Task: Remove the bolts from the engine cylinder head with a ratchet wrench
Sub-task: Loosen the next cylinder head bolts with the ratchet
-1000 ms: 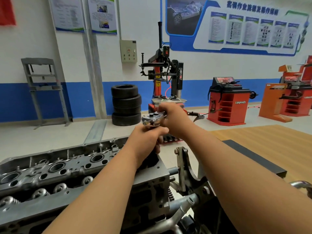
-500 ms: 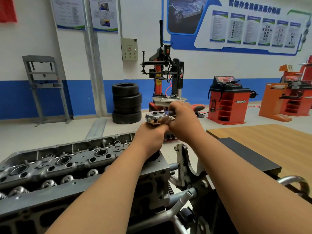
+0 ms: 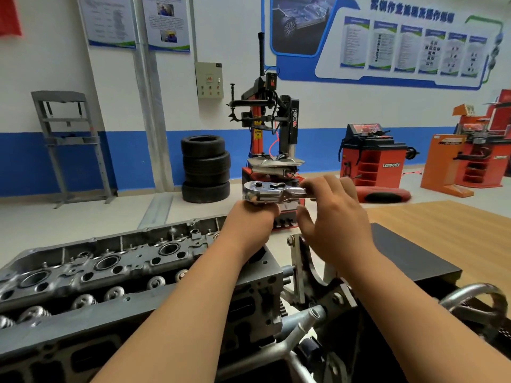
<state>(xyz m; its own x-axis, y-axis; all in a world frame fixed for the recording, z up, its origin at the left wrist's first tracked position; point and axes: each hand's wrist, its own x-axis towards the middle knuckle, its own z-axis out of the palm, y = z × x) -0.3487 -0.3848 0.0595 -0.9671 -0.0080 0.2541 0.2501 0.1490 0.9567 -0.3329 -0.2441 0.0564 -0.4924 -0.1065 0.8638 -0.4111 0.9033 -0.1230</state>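
Head view: The left hand [image 3: 249,228] is a closed fist just under the round head of the shiny silver metal ratchet wrench [image 3: 265,192]. It touches the head from below. It looks wrapped round an upright part under the wrench, but that part is hidden inside the fist. The right hand [image 3: 333,217] is just beside the left one, out along the handle. Its fingers [image 3: 318,189] hook over the top of the handle, and the thumb sticks out below, apart from it.

The long grey metal engine cylinder head [image 3: 110,261] lies below the left fist and runs away to the left of it. The fist sits over its near right end. The bolt under the fist cannot be seen.

I think one bolt at this end is being turned loose, and the job is partway through a swing of the handle. For the next move, the right hand needs a firm hold, thumb closed under the handle. The left fist should press straight down so the wrench does not tip off the bolt.
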